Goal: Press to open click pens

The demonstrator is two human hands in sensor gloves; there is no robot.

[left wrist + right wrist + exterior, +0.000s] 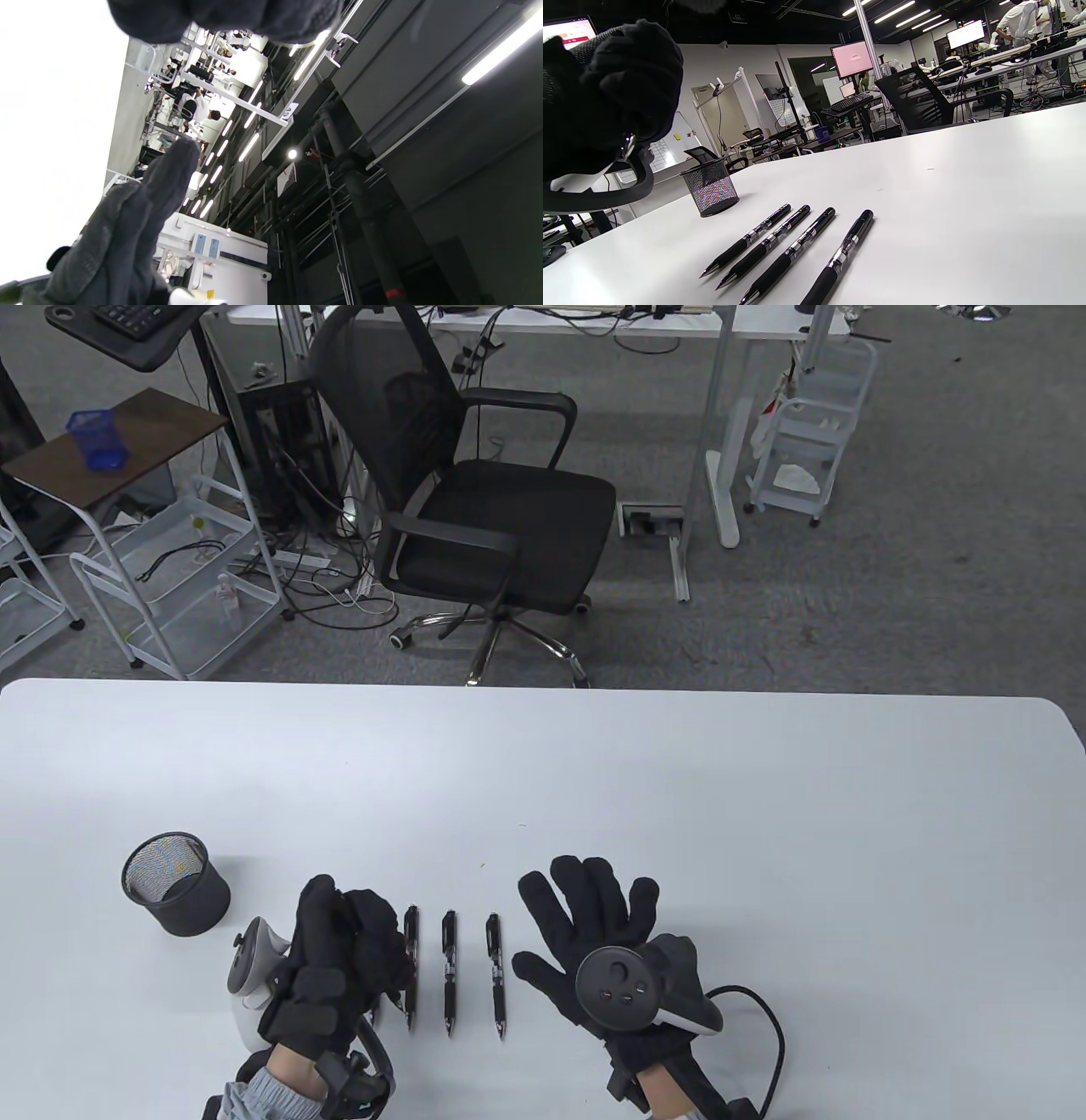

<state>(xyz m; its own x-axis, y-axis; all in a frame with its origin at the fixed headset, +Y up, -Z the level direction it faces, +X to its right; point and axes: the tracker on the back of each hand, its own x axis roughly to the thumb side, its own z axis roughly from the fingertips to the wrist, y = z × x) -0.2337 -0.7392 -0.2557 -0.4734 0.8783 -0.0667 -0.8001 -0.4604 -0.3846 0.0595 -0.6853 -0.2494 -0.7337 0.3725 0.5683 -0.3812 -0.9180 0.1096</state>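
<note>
Four pens (793, 248) lie parallel on the table (764, 814), tips toward the person, clickers at 12 o'clock; likely ranged for taking in turn. Tips look out already, though I can't be sure. Left hand (339, 959) hovers clenched over the leftmost pen, apparently grasping nothing. Right hand (594, 933) lies flat and released at 3 o'clock of the row. Mesh cup (176, 884) at 9 o'clock. White tabletop; office chair (475, 500), carts, desks beyond.

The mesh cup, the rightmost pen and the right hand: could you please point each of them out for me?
mesh cup (185, 903): table view, on its outer wall.
rightmost pen (496, 980): table view, on the middle of its barrel.
right hand (594, 933): table view, on the back of the open, spread hand.
</note>
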